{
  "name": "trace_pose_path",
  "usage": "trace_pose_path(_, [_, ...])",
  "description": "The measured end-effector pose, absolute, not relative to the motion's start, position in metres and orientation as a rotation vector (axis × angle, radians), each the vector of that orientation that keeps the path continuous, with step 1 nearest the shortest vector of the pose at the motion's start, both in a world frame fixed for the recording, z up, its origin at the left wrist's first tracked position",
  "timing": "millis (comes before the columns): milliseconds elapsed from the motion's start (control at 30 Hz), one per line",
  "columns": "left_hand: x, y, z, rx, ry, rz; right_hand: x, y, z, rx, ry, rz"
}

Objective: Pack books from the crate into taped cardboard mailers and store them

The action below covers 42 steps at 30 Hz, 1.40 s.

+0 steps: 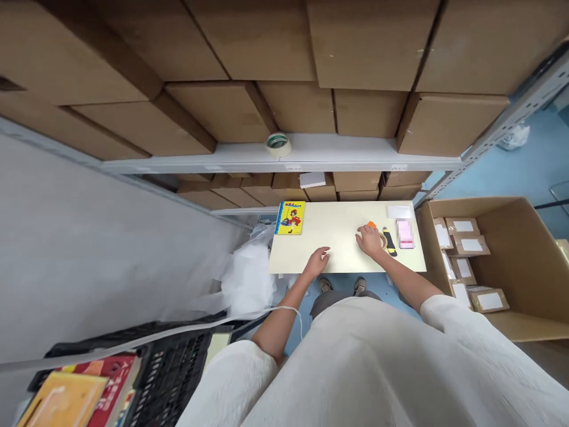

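Beneath metal shelves [333, 146] of brown cartons [368, 41], a cream desk [331, 234]

The shelves span the view, with cartons packed edge to edge. Below, a person in a white top [368, 362] looks down over the desk. To the right, a large open box [524, 261] contains small labelled boxes [471, 244]; at lower left, a black crate [166, 367] carries books [71, 394]. Crumpled white plastic [249, 276] lies left of the desk.

The left hand [317, 263] is over the desk's near edge, its grip loose and part open, nothing visible in it. The right hand [369, 241] is over the desk's right half, fingers bent; whether its grip holds anything, I cannot tell. A yellow picture book [290, 218] lies at the desk's far left corner. On the right lie a pink packet [405, 233], its print blurred, and a black-and-yellow cutter [390, 242]. Between the cutter and the right hand is a tan tape roll [384, 241], partly hidden by that hand. Smallest, an orange item [372, 225] shows just beyond its fingers.
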<state>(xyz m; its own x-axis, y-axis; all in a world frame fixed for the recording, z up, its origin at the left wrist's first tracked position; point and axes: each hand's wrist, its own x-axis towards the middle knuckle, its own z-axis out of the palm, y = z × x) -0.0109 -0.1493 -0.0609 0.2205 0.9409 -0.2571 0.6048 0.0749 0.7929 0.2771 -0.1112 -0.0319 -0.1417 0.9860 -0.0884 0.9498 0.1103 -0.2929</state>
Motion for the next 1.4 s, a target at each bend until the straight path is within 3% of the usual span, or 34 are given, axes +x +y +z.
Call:
trace_pose_path(333, [-0.107, -0.181, -0.054, 1.464, 1.746, 0.789, 0.146, -0.084, -0.002, -1.482, -2.554, 0.468])
trace_pose_path(867, [-0.291, -0.261, -0.087, 1.244, 2.013, 0.966, -0.112, -0.095, -0.016, -1.039, -2.891, 0.572])
trace_pose_path(1167, [-0.330, -0.243, -0.119, 0.954, 2.163, 0.974, -0.197, -0.051, -0.049, -0.749, -3.136, 0.661])
trace_pose_path(1400, [-0.358, -0.206, -0.180, 0.748, 2.254, 0.952, -0.267, -0.011, -0.113, -0.472, -3.359, 0.622])
